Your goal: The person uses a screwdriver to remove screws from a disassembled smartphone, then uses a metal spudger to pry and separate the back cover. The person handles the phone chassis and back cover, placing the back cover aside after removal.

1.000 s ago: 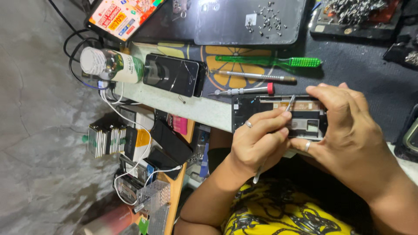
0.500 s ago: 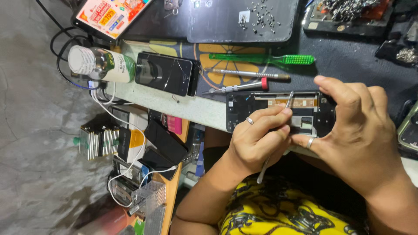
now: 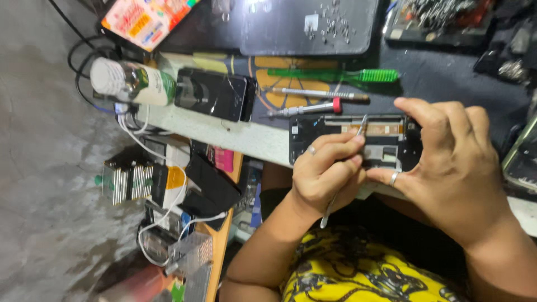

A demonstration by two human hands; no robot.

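Note:
An opened black phone frame (image 3: 386, 130) with exposed inner parts lies at the edge of the work table (image 3: 235, 134). My right hand (image 3: 447, 168) grips the frame's right end, fingers over the top. My left hand (image 3: 324, 173) holds a thin metal tool (image 3: 330, 210) like a pen. Its tip (image 3: 363, 120) touches the upper inside of the frame. Both hands wear a ring.
A black phone with a cracked screen (image 3: 212, 95), a white bottle on its side (image 3: 131, 83), a green-handled screwdriver (image 3: 335, 74) and two slim drivers (image 3: 313, 100) lie on the table. Small screws rest on a dark mat (image 3: 330, 25). Cables and boxes (image 3: 162, 184) sit lower left.
The view has shifted slightly. The tool tip has stayed inside the frame, and both hands have kept their grip with small movements.

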